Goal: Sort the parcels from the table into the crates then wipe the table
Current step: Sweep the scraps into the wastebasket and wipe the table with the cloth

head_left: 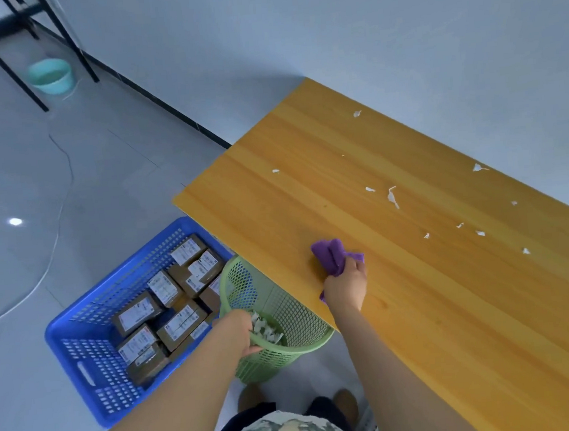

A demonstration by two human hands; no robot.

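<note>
the desk [423, 323] is being wiped, with sorting looking done: the blue crate [77, 340] on the floor is holding the parcels [179, 322]. the left hand [241, 329] is gripping the green basket [285, 318] by its rim; the right hand [346, 285] is clutching a purple cloth [329, 254] on the desk, with paper scraps [392, 197] lying ahead.

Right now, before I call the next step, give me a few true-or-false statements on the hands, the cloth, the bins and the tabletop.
1. The right hand grips the purple cloth on the table. True.
2. Parcels lie on the tabletop. False: only paper scraps lie there; the parcels are in the blue crate on the floor.
3. The left hand holds the green basket by its rim. True.
4. The green basket stands on the table. False: it is off the table, at its near edge.
5. The green basket is empty. False: white paper bits lie inside.
</note>
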